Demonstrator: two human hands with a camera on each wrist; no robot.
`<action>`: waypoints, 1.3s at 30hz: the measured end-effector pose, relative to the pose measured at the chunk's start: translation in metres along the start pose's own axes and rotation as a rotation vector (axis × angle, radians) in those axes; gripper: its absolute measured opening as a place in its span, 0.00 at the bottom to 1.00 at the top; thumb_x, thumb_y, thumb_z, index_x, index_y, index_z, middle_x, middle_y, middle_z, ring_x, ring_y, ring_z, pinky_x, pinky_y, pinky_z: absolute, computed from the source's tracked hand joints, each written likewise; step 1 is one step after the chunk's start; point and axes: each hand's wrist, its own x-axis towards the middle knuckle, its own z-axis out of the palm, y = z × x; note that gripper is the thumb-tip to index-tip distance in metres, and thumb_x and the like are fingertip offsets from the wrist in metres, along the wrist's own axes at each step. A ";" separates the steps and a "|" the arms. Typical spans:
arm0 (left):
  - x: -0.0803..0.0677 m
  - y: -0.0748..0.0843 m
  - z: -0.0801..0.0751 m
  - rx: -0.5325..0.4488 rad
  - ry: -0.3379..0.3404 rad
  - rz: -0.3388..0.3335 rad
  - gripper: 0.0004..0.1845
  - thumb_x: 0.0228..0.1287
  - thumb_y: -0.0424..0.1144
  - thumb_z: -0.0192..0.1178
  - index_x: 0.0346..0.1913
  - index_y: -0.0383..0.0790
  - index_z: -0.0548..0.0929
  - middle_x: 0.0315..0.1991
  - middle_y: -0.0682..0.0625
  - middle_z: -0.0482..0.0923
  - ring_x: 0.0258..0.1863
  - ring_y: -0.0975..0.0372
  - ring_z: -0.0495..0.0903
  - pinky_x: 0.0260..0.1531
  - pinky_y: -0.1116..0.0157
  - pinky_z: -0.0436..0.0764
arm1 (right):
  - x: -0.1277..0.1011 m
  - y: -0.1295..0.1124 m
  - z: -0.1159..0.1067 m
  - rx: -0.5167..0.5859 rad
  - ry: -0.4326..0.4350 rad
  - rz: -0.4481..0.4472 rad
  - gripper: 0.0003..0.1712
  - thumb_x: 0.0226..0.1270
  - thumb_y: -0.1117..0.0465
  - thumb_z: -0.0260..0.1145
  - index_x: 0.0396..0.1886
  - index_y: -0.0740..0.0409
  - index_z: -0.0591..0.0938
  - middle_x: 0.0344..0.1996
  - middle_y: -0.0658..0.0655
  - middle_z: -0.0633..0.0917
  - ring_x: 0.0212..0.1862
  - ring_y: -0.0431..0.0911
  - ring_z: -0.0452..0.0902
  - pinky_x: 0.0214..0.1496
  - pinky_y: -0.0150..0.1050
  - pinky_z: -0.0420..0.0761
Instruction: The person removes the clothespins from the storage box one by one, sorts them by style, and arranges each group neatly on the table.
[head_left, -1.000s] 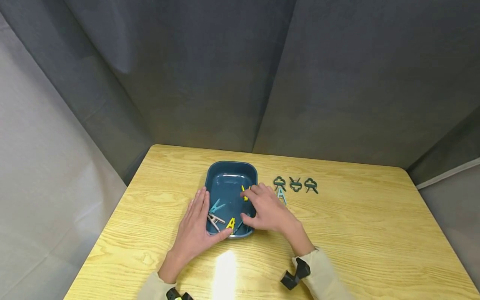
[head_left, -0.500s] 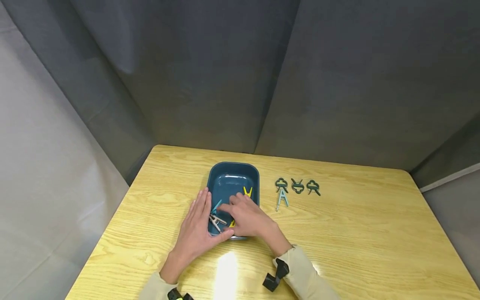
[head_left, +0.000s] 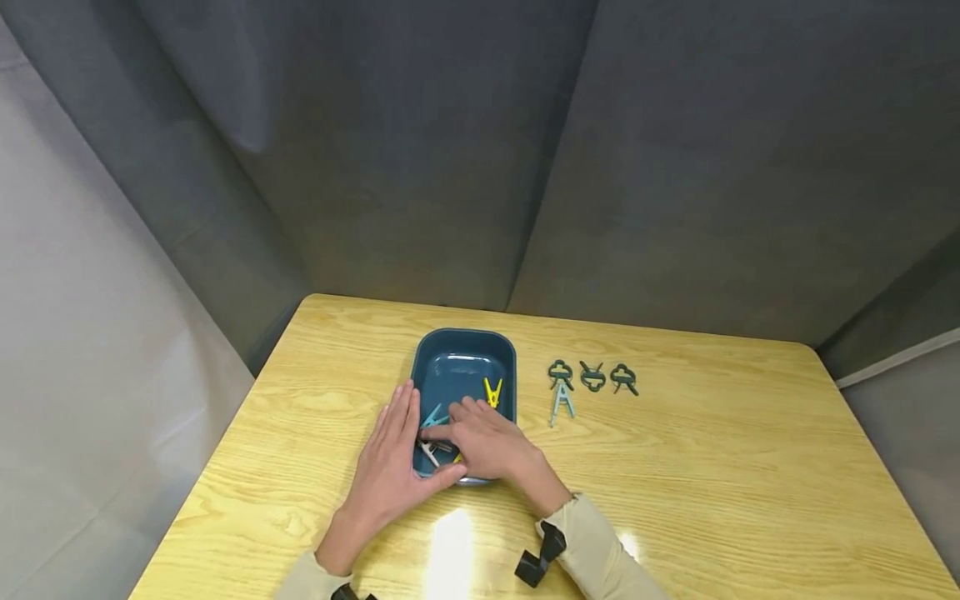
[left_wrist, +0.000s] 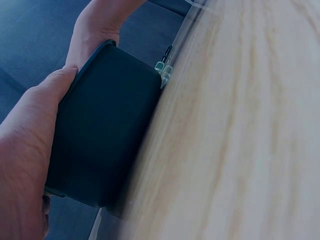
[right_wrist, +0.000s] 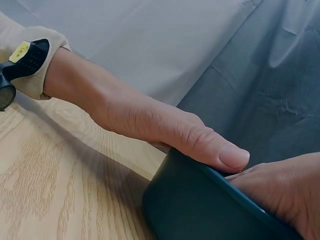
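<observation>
A dark blue bin [head_left: 453, 383] stands on the table with several clothespins in it. Along its left wall lie my left hand's straight fingers [head_left: 390, 467], the thumb stretched over the near rim. My right hand [head_left: 491, 442] reaches down inside, its index finger over a beige clothespin [head_left: 430, 452] beside a light blue clothespin [head_left: 432, 416]. Its thumb is hidden, so any pinch does not show. One yellow clothespin [head_left: 492, 390] lies by the right wall; another yellow clothespin [head_left: 458, 457] is mostly covered by the right hand. The left wrist view shows the bin's outer wall [left_wrist: 105, 120].
Right of the bin, three dark green clips [head_left: 593, 377] lie in a row on the wooden table [head_left: 712, 467]. A light blue clothespin [head_left: 562, 400] sits just below the leftmost clip. Grey curtains [head_left: 420, 167] hang behind the table.
My right hand has moved from the bin's right side leftward across it to the beige clothespin. My left hand has stayed at the left wall.
</observation>
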 end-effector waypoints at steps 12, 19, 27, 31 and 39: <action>-0.004 -0.001 -0.001 0.010 0.013 0.000 0.69 0.56 0.81 0.59 0.84 0.34 0.48 0.86 0.46 0.37 0.85 0.54 0.40 0.81 0.48 0.51 | 0.003 -0.004 0.005 0.001 0.063 0.097 0.39 0.63 0.30 0.70 0.71 0.39 0.80 0.48 0.53 0.82 0.44 0.46 0.68 0.61 0.48 0.78; -0.002 0.001 -0.001 0.018 0.011 -0.009 0.69 0.56 0.82 0.58 0.84 0.35 0.47 0.86 0.44 0.41 0.85 0.55 0.40 0.81 0.49 0.51 | 0.003 -0.003 0.006 -0.064 0.083 0.120 0.44 0.64 0.25 0.65 0.71 0.45 0.80 0.49 0.54 0.82 0.44 0.47 0.67 0.57 0.46 0.77; 0.000 0.001 0.000 0.015 0.009 -0.005 0.68 0.56 0.81 0.59 0.84 0.34 0.48 0.86 0.49 0.35 0.85 0.55 0.40 0.81 0.47 0.52 | 0.003 0.000 0.003 -0.019 0.072 0.086 0.40 0.58 0.38 0.79 0.68 0.45 0.82 0.44 0.49 0.80 0.43 0.44 0.67 0.52 0.42 0.78; 0.000 0.000 0.000 0.023 0.000 -0.011 0.69 0.56 0.82 0.57 0.84 0.35 0.48 0.87 0.47 0.37 0.85 0.56 0.39 0.82 0.49 0.51 | 0.003 0.000 0.001 0.017 0.071 0.087 0.38 0.58 0.41 0.81 0.66 0.47 0.83 0.44 0.48 0.80 0.43 0.43 0.68 0.53 0.42 0.79; 0.000 0.001 0.000 0.021 0.005 -0.006 0.69 0.56 0.82 0.58 0.84 0.34 0.49 0.86 0.42 0.43 0.85 0.55 0.40 0.82 0.49 0.51 | 0.003 -0.001 0.003 0.001 0.051 0.109 0.37 0.63 0.42 0.78 0.69 0.48 0.80 0.45 0.49 0.81 0.46 0.45 0.70 0.58 0.44 0.79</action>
